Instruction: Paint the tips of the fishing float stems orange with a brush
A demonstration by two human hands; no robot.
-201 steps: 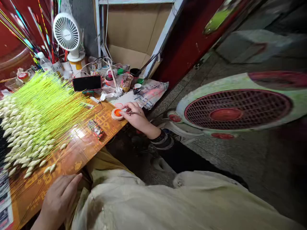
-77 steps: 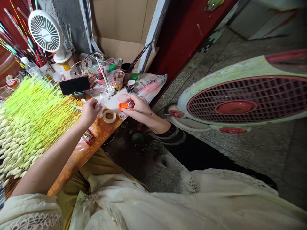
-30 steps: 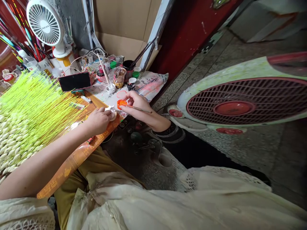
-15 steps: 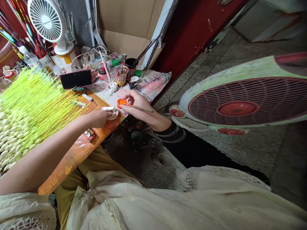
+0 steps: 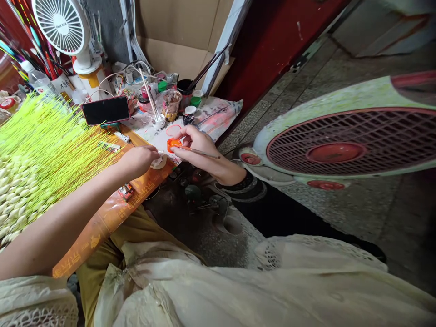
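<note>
My right hand is closed around a thin paintbrush, whose handle points back over the wrist. Its fingertips touch a small pot of bright orange paint at the table's corner. Just left of it, my left hand has its fingers pinched together over a small round pale dish. A crumpled white scrap, perhaps tissue, shows on the dish by the fingertips. Whatever those fingers hold is hidden.
Many thin yellow-green sticks with pale bulb-like ends cover the table's left. A phone stands behind them, near brushes in a white pot and paint jars. A small fan is at back left, a large fan at right.
My left hand has lifted slightly up and left, its fingers now drawn together. The white scrap sits lower, by the dish. My right hand stays beside the orange pot with the paintbrush.
</note>
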